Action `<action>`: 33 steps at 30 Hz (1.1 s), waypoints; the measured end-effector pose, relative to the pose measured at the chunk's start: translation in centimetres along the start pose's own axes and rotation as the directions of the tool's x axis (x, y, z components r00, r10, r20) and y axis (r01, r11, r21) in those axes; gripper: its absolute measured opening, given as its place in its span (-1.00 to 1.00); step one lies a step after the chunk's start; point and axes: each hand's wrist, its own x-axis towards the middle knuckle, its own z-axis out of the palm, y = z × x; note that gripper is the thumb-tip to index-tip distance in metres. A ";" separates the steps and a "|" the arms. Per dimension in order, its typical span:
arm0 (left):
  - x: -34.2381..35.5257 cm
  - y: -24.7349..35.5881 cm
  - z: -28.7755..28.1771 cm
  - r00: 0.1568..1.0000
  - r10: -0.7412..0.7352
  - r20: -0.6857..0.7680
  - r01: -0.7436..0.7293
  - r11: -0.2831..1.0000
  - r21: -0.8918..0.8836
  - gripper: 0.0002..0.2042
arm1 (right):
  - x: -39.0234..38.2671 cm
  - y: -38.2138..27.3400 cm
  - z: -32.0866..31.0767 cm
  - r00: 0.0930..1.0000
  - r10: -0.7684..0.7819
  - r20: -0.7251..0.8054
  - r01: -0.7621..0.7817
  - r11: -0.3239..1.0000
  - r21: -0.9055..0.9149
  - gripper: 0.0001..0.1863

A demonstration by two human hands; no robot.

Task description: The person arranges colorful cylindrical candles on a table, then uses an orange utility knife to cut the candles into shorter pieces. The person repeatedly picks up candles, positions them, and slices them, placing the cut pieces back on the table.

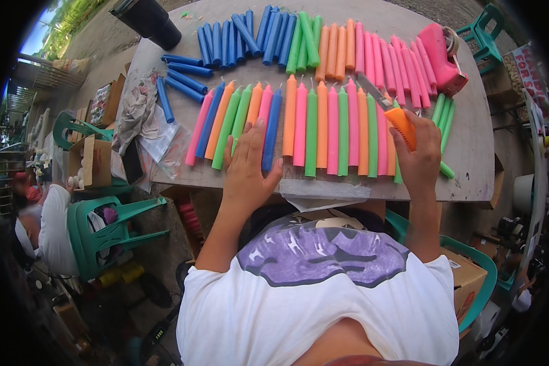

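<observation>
A row of pink, blue, orange and green candles (333, 131) lies across the near part of the table. My left hand (251, 165) rests palm down over the left part of this row, fingers apart, touching candles beside a blue one (271, 134). My right hand (418, 152) grips an orange utility knife (399, 125), its blade pointing up and left over the right end of the row. Behind lie blue candles (246, 36), green (302, 43), orange (335, 49) and pink ones (409, 67), grouped by colour. A few more green candles (445, 122) lie at the right.
A black tumbler (146, 21) stands at the back left of the table (473, 152). A pink tape dispenser (445, 61) sits back right. Cloth (134, 116), plastic bags and a dark phone (132, 160) lie left. Green chairs (104, 226), boxes and a seated person (52, 226) surround the table.
</observation>
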 end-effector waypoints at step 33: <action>-0.3 -4.8 -0.9 0.966 0.260 0.004 -0.256 0.947 0.195 -0.51 | -0.7 -10.6 5.8 0.941 -0.215 0.263 0.185 0.974 0.133 -0.60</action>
